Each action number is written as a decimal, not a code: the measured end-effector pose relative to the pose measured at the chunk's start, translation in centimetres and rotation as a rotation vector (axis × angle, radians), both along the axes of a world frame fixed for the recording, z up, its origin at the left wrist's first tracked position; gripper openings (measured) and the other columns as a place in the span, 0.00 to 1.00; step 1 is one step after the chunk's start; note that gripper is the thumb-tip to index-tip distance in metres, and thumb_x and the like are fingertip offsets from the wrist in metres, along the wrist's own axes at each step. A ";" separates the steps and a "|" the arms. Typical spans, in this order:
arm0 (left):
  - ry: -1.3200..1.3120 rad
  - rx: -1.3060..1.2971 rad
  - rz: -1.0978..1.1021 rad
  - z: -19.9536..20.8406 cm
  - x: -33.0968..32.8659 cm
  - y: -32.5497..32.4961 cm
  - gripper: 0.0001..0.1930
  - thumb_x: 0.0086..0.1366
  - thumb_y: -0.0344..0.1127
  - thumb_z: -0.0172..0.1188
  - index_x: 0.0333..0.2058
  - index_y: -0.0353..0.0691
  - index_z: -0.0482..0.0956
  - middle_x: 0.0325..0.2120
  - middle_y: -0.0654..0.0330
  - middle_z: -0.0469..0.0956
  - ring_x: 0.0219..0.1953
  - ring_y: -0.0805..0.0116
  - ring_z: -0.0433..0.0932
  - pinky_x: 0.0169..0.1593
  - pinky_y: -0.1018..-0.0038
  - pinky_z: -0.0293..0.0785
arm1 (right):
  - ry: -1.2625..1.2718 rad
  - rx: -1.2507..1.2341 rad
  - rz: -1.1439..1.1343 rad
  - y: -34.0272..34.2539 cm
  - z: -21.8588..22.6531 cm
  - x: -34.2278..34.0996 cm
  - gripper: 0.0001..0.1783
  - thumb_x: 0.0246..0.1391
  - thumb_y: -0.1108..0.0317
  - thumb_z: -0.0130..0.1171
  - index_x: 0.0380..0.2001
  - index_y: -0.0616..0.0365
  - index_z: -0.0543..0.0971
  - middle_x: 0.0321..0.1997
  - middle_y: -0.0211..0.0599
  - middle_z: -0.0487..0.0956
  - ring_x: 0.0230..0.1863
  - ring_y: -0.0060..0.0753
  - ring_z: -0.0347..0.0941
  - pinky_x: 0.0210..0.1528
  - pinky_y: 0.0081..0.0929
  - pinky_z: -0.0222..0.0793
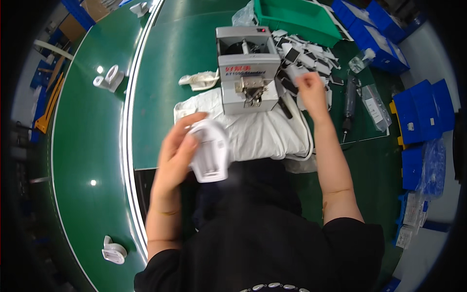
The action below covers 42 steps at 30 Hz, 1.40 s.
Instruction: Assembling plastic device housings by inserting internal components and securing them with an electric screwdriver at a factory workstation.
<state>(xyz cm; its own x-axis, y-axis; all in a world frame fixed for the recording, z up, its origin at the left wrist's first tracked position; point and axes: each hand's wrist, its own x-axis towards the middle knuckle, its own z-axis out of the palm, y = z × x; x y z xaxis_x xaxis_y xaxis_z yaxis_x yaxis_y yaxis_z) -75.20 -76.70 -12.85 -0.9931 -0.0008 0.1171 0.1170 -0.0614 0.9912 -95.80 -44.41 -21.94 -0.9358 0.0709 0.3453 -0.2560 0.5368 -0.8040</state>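
In my left hand [177,153] is a white plastic housing [211,151], its open battery compartment turned up. The fingers wrap its left edge, in front of my body. My right hand [311,90] reaches out over a pile of small white pieces and black flat pieces [318,58]. Its fingers are pinched together, and what they hold, if anything, is too blurred to make out. Between and beyond my hands stands a grey-white bench machine [249,65] with a lit red switch, resting on a white cloth [265,136].
Left of the bench runs a green conveyor belt [87,146] carrying white housings [114,250]. A green bin [299,19] sits behind the pile. An electric screwdriver [349,100], a clear bottle [360,62] and a plastic bag [375,107] lie at right, with blue bins [423,114] beyond.
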 end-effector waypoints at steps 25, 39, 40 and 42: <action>-0.121 0.195 -0.006 -2.8 -0.7 6.1 0.26 0.72 0.41 0.52 0.61 0.29 0.59 0.47 0.56 0.72 0.49 0.72 0.70 0.53 0.76 0.67 | -0.448 -0.444 0.698 -8.5 8.9 16.4 0.36 0.56 0.75 0.62 0.66 0.61 0.61 0.63 0.47 0.66 0.61 0.31 0.66 0.63 0.30 0.62; 0.015 0.055 -0.154 -3.6 0.0 6.9 0.38 0.59 0.31 0.65 0.64 0.30 0.54 0.56 0.47 0.66 0.59 0.59 0.67 0.62 0.66 0.61 | -0.575 -0.547 0.697 -6.7 7.8 16.0 0.36 0.55 0.73 0.62 0.64 0.68 0.61 0.55 0.45 0.73 0.55 0.31 0.71 0.60 0.30 0.65; 0.006 0.054 -0.157 -3.7 -0.1 7.1 0.42 0.55 0.31 0.68 0.64 0.31 0.53 0.57 0.46 0.66 0.59 0.56 0.67 0.63 0.65 0.62 | -0.577 -0.575 0.662 -6.6 7.9 16.1 0.36 0.54 0.73 0.63 0.64 0.67 0.61 0.55 0.45 0.74 0.54 0.31 0.72 0.59 0.29 0.66; 0.133 -0.156 -0.170 -3.1 -0.6 7.3 0.47 0.50 0.32 0.72 0.64 0.32 0.52 0.57 0.45 0.65 0.60 0.52 0.67 0.63 0.64 0.62 | -0.600 -0.558 0.592 -6.2 7.8 15.9 0.35 0.54 0.73 0.63 0.64 0.64 0.62 0.54 0.44 0.75 0.53 0.30 0.73 0.57 0.27 0.68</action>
<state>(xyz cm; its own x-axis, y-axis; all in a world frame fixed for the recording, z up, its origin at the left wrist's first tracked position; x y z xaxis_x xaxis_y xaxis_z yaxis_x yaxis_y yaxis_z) -75.84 -69.43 -15.91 -0.9532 0.1931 0.2325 0.2482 0.0612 0.9668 -79.90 -50.62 -14.10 -0.8810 -0.4536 -0.1342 0.1692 -0.0373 -0.9849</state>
